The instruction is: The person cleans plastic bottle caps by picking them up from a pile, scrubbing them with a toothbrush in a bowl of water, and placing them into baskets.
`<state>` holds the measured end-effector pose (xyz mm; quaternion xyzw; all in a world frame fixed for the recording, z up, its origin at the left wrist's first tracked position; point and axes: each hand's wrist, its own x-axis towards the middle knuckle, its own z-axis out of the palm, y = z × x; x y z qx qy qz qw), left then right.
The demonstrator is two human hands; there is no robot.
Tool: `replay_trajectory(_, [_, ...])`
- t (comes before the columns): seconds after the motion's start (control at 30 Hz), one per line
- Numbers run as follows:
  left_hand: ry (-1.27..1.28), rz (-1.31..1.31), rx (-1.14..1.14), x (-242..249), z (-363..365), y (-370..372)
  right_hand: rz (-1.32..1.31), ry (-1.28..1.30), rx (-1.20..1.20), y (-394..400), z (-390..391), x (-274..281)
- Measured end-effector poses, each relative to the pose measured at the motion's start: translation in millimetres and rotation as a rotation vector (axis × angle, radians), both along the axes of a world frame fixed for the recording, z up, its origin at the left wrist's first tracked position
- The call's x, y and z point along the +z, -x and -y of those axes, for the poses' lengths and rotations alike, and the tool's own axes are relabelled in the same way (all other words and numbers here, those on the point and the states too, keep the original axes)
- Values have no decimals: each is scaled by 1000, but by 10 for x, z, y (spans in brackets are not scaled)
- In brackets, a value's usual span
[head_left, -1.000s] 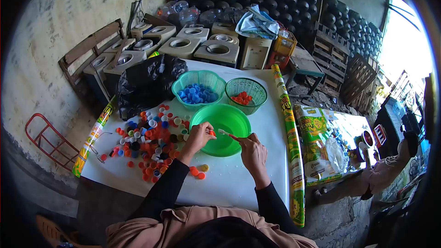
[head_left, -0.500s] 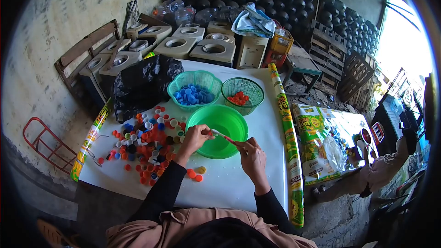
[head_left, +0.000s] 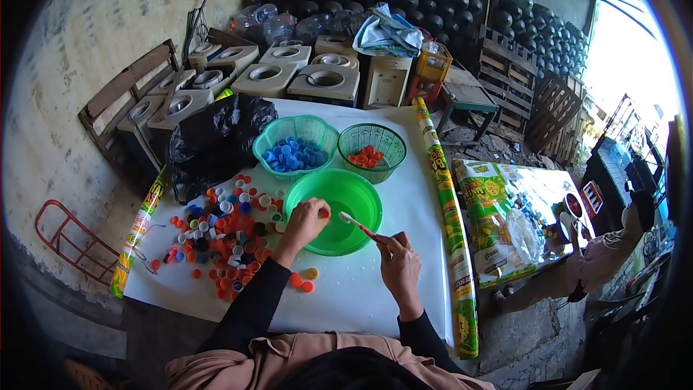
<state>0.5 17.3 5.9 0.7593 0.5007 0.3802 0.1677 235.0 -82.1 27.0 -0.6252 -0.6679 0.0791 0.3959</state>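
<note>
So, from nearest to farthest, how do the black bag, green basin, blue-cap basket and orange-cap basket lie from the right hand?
From the right hand:
1. Green basin, just to its left
2. Orange-cap basket, beyond the basin
3. Blue-cap basket, beyond, farther left
4. Black bag, far left

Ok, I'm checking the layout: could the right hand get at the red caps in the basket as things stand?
Probably yes: the red caps lie in an open basket beyond the green bowl, with bare tabletop along its right side. The right hand holds a toothbrush, though.
</note>
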Motion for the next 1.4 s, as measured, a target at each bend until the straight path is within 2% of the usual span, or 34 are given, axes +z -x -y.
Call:
replay_trajectory(0.1, [-115, 65, 0, 200, -332, -200, -30, -13, -15, -47, 34, -95])
replay_trajectory(0.23, [-380, 177, 8, 266, -1205, -642, -80, -41, 1, -35, 65, -176])
replay_trajectory(0.3, [-522, 104, 115, 315, -1391, -717, -69, -9, -3, -19, 79, -176])
replay_trajectory(0.4, [-547, 135, 130, 217, -1504, -655, -62, -9, 13, -24, 68, -210])
replay_trajectory(0.47, [-450, 147, 176, 392, -1237, -443, -72, 0, 15, -26, 63, -230])
replay_trajectory(0.53, [-405, 149, 260, 367, -1000, -69, -78, -15, 25, -19, 43, -242])
replay_trajectory(0.63, [-321, 154, 441, 130, -703, 680, -88, -52, 39, -2, 9, -288])
replay_trajectory(0.77, [-51, -171, 551, -372, -417, 1482, -91, -92, 56, 11, -3, -343])
replay_trajectory(0.83, [-160, -274, 555, -757, -380, 1663, -105, -85, 52, 51, 16, -312])
replay_trajectory(0.87, [-219, -326, 555, -855, -388, 1696, -114, -85, 48, 61, 19, -303])
replay_trajectory(0.97, [-167, -423, 577, -797, -323, 1645, -104, -121, 64, 28, 6, -384])
replay_trajectory(1.13, [-152, -424, 574, -806, -349, 1617, -109, -137, 80, 2, 12, -395])
replay_trajectory(1.27, [-245, -552, 558, -788, -319, 1609, -125, -125, 80, 10, 25, -417])
replay_trajectory(1.37, [-351, -566, 551, -815, -269, 1610, -108, -130, 80, 19, 49, -394])
replay_trajectory(1.4, [-305, -519, 563, -827, -267, 1632, -105, -133, 83, 13, 55, -417])
